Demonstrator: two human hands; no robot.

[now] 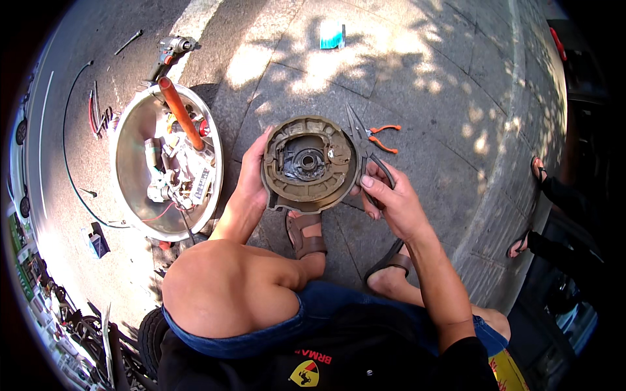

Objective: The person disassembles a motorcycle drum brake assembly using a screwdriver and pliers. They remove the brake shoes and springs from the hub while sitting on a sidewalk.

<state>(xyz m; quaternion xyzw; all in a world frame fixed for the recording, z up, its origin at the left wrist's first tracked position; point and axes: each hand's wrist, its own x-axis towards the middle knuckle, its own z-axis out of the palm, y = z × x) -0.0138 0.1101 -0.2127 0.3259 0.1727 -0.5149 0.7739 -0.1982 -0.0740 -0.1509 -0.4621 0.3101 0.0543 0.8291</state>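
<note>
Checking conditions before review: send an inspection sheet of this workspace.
Surface: grey stone paving, dappled with sunlight
Job's things: round, dirt-brown metal brake assembly; black metal long-nosed pliers
Clutter: round silver metal basin holding mixed parts; orange-handled pliers; grey-and-black power tool; blue-and-white packet
Hands: left hand grips the assembly's left edge; right hand holds the black pliers beside it
Cables: long, thin black cable curving left of the basin; thin red wire inside it
Surroundings: another person's sandalled feet, right
</note>
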